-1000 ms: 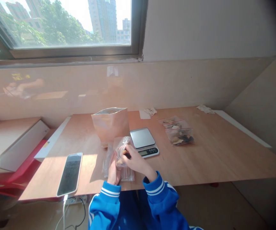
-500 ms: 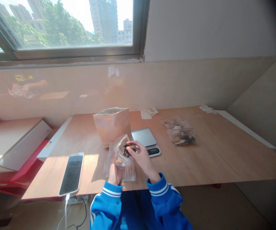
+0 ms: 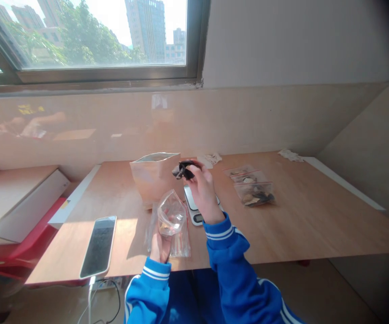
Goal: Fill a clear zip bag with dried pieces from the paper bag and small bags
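Note:
My left hand (image 3: 161, 245) holds a small clear plastic bag (image 3: 170, 218) upright, its mouth open, near the table's front edge. My right hand (image 3: 201, 189) is raised above the digital scale (image 3: 194, 204) and pinches a dark dried piece (image 3: 183, 170) next to the rim of the tall tan stand-up pouch (image 3: 152, 177), whose top is open. More clear bags (image 3: 180, 243) lie flat on the table under the held one.
A phone (image 3: 99, 245) on a white cable lies at the front left of the wooden table (image 3: 299, 216). Three filled zip bags (image 3: 252, 188) sit to the right of the scale. Crumpled paper (image 3: 212, 158) lies at the back. A white board and red items stand left.
My right hand pulled a dark piece out of the clear bag and lifted it up and back, toward the pouch's open top. The left hand kept the bag upright.

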A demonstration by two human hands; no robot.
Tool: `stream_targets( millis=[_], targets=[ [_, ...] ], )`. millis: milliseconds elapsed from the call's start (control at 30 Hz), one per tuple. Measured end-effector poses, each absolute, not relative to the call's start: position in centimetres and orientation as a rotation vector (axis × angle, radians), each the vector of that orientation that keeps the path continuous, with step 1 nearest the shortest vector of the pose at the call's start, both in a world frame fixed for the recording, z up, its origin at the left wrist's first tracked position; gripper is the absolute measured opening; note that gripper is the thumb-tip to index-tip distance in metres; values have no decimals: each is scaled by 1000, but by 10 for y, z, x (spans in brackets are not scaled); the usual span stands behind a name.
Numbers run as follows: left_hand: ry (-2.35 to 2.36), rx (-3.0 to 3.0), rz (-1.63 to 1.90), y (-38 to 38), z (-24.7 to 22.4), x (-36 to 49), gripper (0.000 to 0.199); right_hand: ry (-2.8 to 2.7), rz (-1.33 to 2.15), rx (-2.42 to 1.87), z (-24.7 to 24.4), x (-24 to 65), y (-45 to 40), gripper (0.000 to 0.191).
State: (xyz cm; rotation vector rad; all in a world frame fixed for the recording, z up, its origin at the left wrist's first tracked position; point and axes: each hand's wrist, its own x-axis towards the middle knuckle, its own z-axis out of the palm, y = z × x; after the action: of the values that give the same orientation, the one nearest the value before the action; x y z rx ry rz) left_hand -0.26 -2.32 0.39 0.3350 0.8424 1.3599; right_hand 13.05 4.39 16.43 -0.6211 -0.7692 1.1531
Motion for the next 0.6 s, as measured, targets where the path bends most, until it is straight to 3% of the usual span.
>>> stream_targets(
  millis=[233,400,600],
  targets=[
    [841,348,1369,-25,7,-1,36,-1211,548,-691,212,88,110,19],
    [838,396,1381,-26,17,0,40,-1536,328,-791,190,69,130,19],
    [819,433,1336,-26,21,-1,29,-1676,272,-857,168,68,129,21]
  ],
)
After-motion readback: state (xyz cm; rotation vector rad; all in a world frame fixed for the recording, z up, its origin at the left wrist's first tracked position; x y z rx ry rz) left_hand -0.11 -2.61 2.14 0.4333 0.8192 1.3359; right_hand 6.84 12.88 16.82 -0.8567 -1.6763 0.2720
